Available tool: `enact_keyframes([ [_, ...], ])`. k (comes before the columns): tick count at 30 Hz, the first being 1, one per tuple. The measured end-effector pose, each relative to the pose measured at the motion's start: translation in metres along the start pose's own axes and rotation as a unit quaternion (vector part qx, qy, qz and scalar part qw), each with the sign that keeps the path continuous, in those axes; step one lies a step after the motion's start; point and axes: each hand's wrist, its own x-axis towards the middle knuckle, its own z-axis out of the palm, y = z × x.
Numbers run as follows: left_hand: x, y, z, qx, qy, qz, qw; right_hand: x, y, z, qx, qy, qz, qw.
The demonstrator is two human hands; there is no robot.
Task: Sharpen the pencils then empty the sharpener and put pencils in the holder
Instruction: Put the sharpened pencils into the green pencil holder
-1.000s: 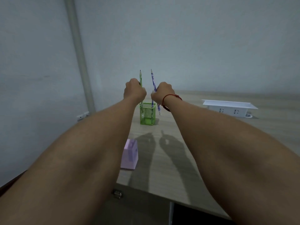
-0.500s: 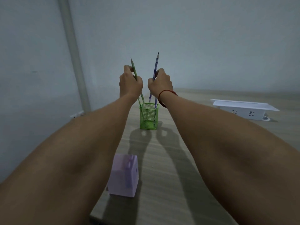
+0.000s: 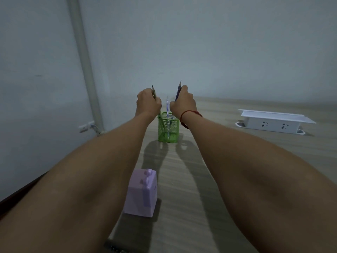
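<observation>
The 2 hands have sunk closer to the green mesh holder (image 3: 168, 127), far centre. The left hand (image 3: 148, 103) grips a green pencil (image 3: 153, 90), the right hand (image 3: 182, 104) a purple pencil (image 3: 178, 89), ends deeper inside. Placement looks nearly done; the sharpener (image 3: 142, 195) sits near.

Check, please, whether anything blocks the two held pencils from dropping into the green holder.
Nothing visible does. The left hand grips the green pencil, the right hand the purple pencil, and both lower ends sit inside the holder beside a third pencil.
</observation>
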Motion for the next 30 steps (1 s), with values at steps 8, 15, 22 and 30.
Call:
enact_keyframes([
  [8, -0.002, 0.001, -0.004, -0.024, 0.006, 0.008, 1.000, -0.002, -0.006, 0.002, -0.001, -0.009, 0.010, 1.000],
  [15, -0.001, -0.003, 0.010, -0.003, -0.043, -0.009, 0.999, 0.001, 0.002, 0.006, -0.063, -0.010, 0.003, 0.998],
  [22, -0.005, -0.003, 0.016, 0.027, -0.033, -0.052, 0.998, 0.006, 0.014, 0.009, -0.072, -0.005, 0.045, 0.996],
  [30, -0.015, -0.006, -0.005, 0.070, -0.072, -0.109, 0.989, 0.001, 0.014, 0.001, -0.061, -0.093, 0.089, 0.990],
])
